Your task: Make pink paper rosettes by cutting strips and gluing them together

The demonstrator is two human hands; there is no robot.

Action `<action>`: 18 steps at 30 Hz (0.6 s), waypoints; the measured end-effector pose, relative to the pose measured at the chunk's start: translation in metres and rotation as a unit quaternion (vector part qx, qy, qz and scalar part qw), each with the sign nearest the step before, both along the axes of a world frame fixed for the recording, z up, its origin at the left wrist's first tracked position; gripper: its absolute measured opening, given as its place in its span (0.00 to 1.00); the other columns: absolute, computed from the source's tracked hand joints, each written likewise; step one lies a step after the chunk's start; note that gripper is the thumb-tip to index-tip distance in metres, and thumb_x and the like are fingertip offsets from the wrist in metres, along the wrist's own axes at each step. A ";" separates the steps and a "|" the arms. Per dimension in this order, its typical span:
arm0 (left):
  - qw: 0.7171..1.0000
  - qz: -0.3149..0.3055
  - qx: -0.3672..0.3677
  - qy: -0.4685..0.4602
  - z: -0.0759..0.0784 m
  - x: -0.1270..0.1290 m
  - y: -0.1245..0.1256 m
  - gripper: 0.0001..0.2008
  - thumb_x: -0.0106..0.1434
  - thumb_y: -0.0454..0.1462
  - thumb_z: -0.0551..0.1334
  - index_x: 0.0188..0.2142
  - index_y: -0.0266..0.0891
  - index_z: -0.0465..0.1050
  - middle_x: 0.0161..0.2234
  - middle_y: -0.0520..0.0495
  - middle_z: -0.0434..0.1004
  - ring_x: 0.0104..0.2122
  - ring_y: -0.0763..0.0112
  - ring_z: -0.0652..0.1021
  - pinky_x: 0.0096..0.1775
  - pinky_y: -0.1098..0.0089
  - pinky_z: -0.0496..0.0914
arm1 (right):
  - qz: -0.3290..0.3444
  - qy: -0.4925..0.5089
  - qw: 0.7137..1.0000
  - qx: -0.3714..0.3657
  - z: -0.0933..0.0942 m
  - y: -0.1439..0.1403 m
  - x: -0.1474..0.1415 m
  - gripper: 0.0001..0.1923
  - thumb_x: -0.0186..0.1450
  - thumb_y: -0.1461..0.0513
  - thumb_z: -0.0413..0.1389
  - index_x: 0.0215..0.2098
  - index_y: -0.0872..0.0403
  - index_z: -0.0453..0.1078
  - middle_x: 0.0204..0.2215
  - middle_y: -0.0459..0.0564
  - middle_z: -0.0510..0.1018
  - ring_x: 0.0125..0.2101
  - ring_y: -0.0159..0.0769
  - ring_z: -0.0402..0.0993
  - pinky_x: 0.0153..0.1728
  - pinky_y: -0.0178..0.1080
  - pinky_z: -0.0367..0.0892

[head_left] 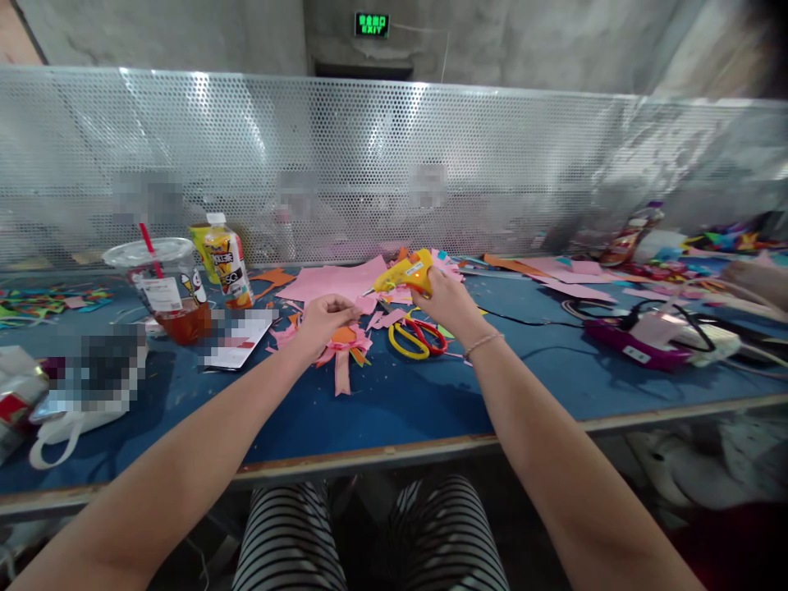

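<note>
Gripping, right hand (449, 302): closed around yellow glue gun (407, 274).
Left hand (325, 318): pinching pink paper flower (345, 343) on blue bench (394, 402).

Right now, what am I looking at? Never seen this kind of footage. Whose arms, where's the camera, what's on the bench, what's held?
There is no machine here: the two bare arms belong to one person, and the single picture comes from a camera worn on their head, looking forward and down.

The right hand grips a yellow glue gun, nozzle pointing left. The left hand pinches a pink and orange paper flower lying on the blue table.

Around them lie red and yellow scissors, pink paper sheets, a plastic cup with a red straw, a drink bottle and, to the right, a purple device with cables. A perforated metal screen stands behind the table. Another person's arm shows at the far right edge.
</note>
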State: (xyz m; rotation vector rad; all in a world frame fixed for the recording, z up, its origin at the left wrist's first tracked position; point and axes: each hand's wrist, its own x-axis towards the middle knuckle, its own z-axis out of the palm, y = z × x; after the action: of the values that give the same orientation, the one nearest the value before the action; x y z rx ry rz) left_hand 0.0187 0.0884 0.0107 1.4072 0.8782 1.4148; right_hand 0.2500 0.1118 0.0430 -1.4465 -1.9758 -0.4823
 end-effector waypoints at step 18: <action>0.999 0.024 0.002 -0.043 0.000 -0.004 0.005 0.11 0.42 0.37 0.69 0.25 0.34 0.70 0.21 0.53 0.70 0.23 0.78 0.72 0.31 0.73 0.67 | -0.143 0.148 0.972 -0.114 0.006 0.015 0.066 0.24 0.56 0.48 0.51 0.38 0.59 0.68 0.32 0.59 0.74 0.36 0.45 0.71 0.34 0.40 0.63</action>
State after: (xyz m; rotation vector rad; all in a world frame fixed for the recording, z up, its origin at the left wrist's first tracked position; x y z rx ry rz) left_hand 0.0147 0.0931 0.0111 1.3265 0.8594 1.5012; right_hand 0.3163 0.1270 0.0486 -1.8414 -1.6347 -0.1484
